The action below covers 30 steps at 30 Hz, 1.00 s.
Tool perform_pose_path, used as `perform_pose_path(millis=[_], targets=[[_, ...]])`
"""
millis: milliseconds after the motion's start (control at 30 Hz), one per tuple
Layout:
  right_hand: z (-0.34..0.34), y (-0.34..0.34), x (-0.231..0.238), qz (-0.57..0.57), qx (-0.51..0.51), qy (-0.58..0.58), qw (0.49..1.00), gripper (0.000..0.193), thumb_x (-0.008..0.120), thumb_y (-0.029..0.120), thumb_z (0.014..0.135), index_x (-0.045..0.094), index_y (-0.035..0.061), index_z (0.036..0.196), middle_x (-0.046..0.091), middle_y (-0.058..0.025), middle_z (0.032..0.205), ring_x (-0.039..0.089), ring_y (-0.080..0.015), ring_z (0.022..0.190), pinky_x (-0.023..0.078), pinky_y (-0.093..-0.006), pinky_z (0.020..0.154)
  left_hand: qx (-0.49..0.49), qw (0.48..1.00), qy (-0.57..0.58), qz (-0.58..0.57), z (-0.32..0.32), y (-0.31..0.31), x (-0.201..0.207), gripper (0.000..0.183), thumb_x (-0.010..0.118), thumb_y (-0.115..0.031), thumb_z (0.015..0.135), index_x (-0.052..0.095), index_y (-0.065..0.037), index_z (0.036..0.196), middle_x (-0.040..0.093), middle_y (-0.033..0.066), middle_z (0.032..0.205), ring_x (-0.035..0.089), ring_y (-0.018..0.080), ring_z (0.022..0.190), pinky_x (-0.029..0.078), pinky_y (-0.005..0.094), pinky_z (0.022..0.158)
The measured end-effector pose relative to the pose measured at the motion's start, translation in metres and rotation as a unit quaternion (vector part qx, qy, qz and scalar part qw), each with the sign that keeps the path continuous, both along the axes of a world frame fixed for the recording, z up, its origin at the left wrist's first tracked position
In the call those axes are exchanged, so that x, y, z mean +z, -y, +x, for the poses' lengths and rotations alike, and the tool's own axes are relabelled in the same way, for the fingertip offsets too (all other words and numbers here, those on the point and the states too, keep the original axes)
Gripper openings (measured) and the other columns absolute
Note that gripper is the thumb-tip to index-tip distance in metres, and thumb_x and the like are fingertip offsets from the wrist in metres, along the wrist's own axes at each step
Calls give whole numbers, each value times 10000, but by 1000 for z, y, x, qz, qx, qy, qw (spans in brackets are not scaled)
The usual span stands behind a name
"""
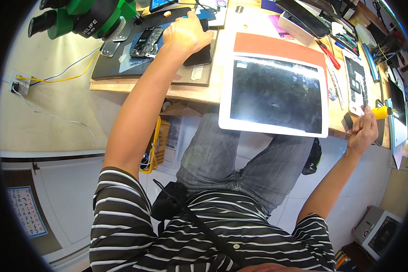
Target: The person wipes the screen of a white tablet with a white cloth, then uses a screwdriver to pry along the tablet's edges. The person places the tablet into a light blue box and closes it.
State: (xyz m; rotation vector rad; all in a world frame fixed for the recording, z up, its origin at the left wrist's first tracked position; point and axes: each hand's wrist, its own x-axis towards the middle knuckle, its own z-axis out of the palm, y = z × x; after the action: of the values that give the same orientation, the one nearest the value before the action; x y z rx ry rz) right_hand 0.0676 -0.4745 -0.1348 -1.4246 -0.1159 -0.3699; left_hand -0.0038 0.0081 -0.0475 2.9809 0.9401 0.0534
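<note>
Your left hand (186, 36) is over the black smartphone (199, 55) on the left half of the worktop (224, 52), thumb apart from the fingers; I cannot tell whether that grip holds anything. Your right hand (363, 131), fingers curled, is near the front right corner, beside a yellow cylinder (379, 113); its hold is also unclear. Between them, the white-framed tablet (276, 95) overhangs the front edge.

Site: electronics repair workshop, judging by equipment. Evidence: wooden bench (229, 27) bearing an exposed circuit board (146, 42) on a dark mat (108, 68), a white-framed tablet (276, 95) at the front edge, a red-handled tool (329, 56) rightward; green-and-black microscope (90, 19), upper left.
</note>
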Motion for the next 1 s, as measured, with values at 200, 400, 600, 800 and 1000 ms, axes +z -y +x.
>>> perform_pose_path(millis=[200, 400, 600, 800, 1000], targets=[[-6, 9, -4, -37, -1, 4, 999, 205, 640, 131, 1035, 698, -65, 1019, 405, 47, 586, 314, -34, 480, 245, -227, 439, -6, 1000, -19, -14, 5, 5, 9, 930, 739, -526, 730, 469, 57, 1403, 681, 293, 1218, 671, 403, 1170, 542, 455, 999], [-5, 15, -8, -23, 17, -21, 999, 195, 642, 143, 1037, 696, -45, 1036, 419, 48, 597, 315, -32, 489, 263, -233, 449, -6, 951, 155, -266, -5, -47, 33, 890, 821, -464, 699, 557, -27, 1428, 691, 111, 991, 628, 150, 557, 528, 267, 518], [-6, 18, -8, -55, -1, -15, 998, 192, 638, 137, 1039, 695, -45, 1052, 421, 53, 614, 318, -28, 506, 259, -229, 465, -112, 851, 199, -473, -12, -70, 52, 292, 665, -132, 938, 710, -7, 1198, 731, 71, 1005, 691, 145, 846, 581, 271, 730], [-5, 17, -7, -68, -3, -18, 998, 186, 634, 142, 1041, 689, -34, 1016, 408, 60, 624, 309, -22, 506, 242, -229, 459, -168, 841, 254, -446, 3, -74, 22, 357, 786, -226, 852, 740, -15, 1136, 740, 59, 987, 670, 115, 862, 522, 264, 745], [-7, 16, -2, -84, -3, -30, 996, 181, 629, 154, 1041, 684, -14, 999, 402, 65, 623, 301, -16, 503, 248, -226, 442, -126, 798, 236, -540, 11, -61, 19, 309, 757, -238, 861, 735, -10, 1069, 733, 84, 933, 696, 129, 811, 561, 271, 675]])
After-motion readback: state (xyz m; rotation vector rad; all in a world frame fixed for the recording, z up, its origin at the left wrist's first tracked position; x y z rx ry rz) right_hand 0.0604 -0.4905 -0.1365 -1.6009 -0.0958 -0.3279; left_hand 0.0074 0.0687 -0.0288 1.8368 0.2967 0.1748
